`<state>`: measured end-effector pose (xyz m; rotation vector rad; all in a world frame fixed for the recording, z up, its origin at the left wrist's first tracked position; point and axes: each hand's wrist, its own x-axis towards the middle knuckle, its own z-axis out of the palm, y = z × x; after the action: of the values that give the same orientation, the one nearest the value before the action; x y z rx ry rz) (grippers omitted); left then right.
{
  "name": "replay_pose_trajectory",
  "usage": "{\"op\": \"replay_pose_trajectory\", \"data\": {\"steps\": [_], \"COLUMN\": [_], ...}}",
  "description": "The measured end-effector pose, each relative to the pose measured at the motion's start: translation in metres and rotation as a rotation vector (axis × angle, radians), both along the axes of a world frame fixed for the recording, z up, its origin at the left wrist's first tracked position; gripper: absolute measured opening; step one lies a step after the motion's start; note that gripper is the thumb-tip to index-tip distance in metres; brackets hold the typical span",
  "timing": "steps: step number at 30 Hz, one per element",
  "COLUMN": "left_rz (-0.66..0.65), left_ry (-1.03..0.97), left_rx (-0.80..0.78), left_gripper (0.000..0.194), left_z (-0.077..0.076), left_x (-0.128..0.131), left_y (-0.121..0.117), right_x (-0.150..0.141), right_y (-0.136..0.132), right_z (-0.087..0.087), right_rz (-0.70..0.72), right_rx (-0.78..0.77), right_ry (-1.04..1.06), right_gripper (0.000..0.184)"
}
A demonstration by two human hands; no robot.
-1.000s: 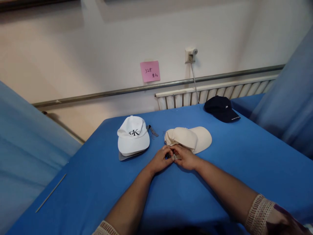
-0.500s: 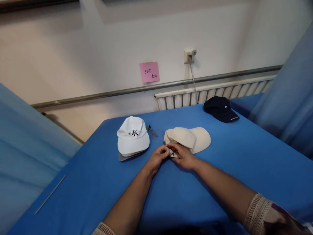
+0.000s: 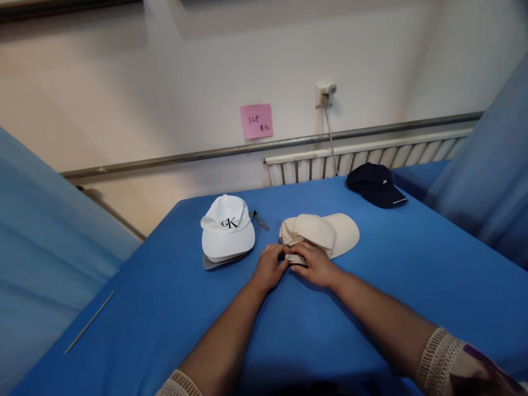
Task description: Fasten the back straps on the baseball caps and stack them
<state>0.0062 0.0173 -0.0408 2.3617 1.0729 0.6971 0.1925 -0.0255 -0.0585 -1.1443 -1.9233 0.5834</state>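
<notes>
A beige baseball cap (image 3: 317, 231) lies on the blue-covered table with its brim pointing right. At the cap's near edge, my left hand (image 3: 270, 267) pinches the end of its back strap, with the fingertips partly hidden. My right hand (image 3: 314, 265) is closed on the strap and cap edge just to the right, thumb below and fingers above. The two hands almost touch. Left of them sits a white cap (image 3: 228, 228) with dark letters, stacked on a grey cap (image 3: 210, 262) whose brim and strap show.
A navy cap (image 3: 376, 185) rests at the table's far right. A thin stick (image 3: 89, 323) lies near the left edge. Blue curtains (image 3: 45, 247) hang on both sides. Behind the table are a radiator (image 3: 317, 168), a metal rail (image 3: 198, 155) and a plugged-in socket (image 3: 324, 95).
My left hand has turned more palm-down, its fingers curling over the strap end. More of the strap shows between my right thumb and fingers. The view has shifted slightly.
</notes>
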Motion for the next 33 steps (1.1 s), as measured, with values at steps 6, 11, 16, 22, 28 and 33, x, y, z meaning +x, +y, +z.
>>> {"op": "replay_pose_trajectory", "data": {"steps": [6,11,16,22,28,33], "left_rz": [0.008,0.060,0.051,-0.142,-0.170,-0.170], "left_ry": [0.003,0.050,0.009,0.044,0.133,0.169], "left_rx": [0.056,0.069,0.050,0.038,0.066,0.078], "left_gripper": [0.015,0.015,0.015,0.023,0.022,0.023], "left_z": [0.007,0.011,0.011,0.021,0.017,0.007], "left_x": [0.000,-0.003,-0.005,-0.004,0.000,0.010], "left_y": [-0.007,-0.007,-0.008,-0.011,-0.008,-0.008], "right_x": [-0.002,-0.004,-0.004,-0.006,-0.008,-0.009], "right_y": [0.000,-0.002,-0.002,0.006,0.004,-0.002], "right_z": [0.000,0.001,-0.006,-0.017,-0.008,0.003], "right_rz": [-0.055,-0.061,-0.088,-0.014,0.075,0.098], "right_rx": [0.012,-0.007,-0.137,-0.200,-0.333,-0.427], "right_ry": [-0.009,0.014,0.138,0.357,0.557,0.678], "right_gripper": [0.022,0.020,0.013,0.022,0.029,0.032]}}
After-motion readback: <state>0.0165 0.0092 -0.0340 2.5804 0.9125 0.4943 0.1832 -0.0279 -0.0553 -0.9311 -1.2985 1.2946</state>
